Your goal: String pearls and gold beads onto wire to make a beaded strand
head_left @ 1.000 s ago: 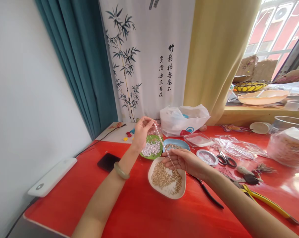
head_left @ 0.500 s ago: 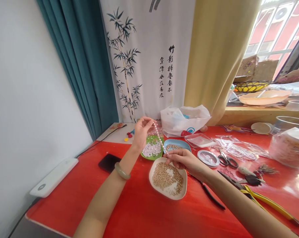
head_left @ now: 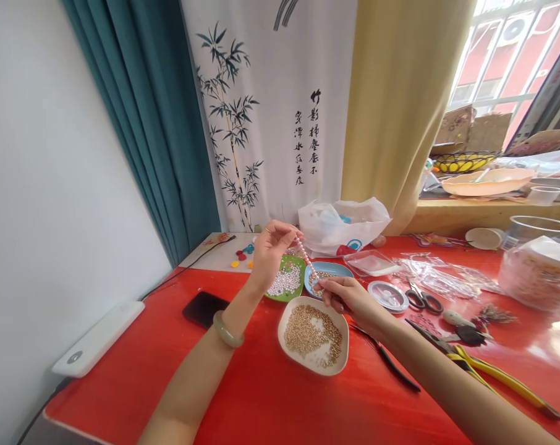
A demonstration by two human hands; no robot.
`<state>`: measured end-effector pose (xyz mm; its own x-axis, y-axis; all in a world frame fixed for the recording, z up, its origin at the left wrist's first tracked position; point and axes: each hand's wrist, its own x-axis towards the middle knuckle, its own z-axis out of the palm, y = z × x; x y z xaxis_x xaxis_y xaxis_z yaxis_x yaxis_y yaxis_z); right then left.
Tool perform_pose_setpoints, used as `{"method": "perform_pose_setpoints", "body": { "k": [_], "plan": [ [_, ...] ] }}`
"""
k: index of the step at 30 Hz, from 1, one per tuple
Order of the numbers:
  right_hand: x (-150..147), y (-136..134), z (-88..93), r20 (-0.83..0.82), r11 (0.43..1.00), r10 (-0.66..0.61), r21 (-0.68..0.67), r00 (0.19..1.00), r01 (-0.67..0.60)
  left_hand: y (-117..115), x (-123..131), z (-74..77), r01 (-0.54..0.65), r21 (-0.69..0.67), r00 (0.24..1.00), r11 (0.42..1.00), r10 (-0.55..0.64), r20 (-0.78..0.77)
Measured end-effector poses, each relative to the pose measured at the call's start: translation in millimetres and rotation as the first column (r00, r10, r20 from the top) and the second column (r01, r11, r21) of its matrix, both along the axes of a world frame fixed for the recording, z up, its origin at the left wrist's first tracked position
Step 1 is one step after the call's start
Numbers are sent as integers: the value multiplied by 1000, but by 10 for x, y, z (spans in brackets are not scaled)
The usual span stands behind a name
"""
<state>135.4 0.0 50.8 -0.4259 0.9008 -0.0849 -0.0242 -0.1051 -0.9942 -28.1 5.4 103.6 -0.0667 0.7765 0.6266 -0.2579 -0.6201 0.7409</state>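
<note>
A string of pearly beads (head_left: 307, 257) slants between my two hands. Its upper end is pinched in my left hand (head_left: 273, 250), above a green plate (head_left: 300, 292) of white pearl beads. My right hand (head_left: 345, 296) grips the lower end with thumb and forefinger, in front of a blue plate (head_left: 346, 271) holding gold beads. Just below the right hand stands a cream bowl (head_left: 285, 355) with many small gold beads (head_left: 310, 330) in it. Whether a needle or bare thread is in my fingers is too small to tell.
A black phone (head_left: 204, 308) lies left of my left forearm. To the right are black-handled pliers (head_left: 391, 364), scissors (head_left: 423, 298), a round clear-lidded case (head_left: 388, 296) and yellow-handled pliers (head_left: 497, 374). A white plastic bag (head_left: 340, 225) stands behind the plates.
My right hand has risen slightly away from the bowl, and my left hand has shifted a little right. Both still hold the bead string, and the view has turned slightly.
</note>
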Motion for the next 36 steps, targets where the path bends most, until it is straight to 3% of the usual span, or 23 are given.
{"method": "perform_pose_setpoints", "body": {
  "k": [7,15,24,36],
  "plan": [
    [27,11,-11,-91,997,29,-65,995,-35,17,-16,-19,0,-20,1000,1000,0,26],
    [-20,-81,49,-213,983,131,-97,968,-154,56,-86,5,-76,-114,983,991,93,155],
    [-17,-95,56,-206,990,122,-40,971,-133,85,-114,-7,-66,-127,977,990,90,193],
    [-36,-140,116,-41,996,33,80,999,-29,67,-87,-6,-92,-136,982,986,113,155]
  ]
}}
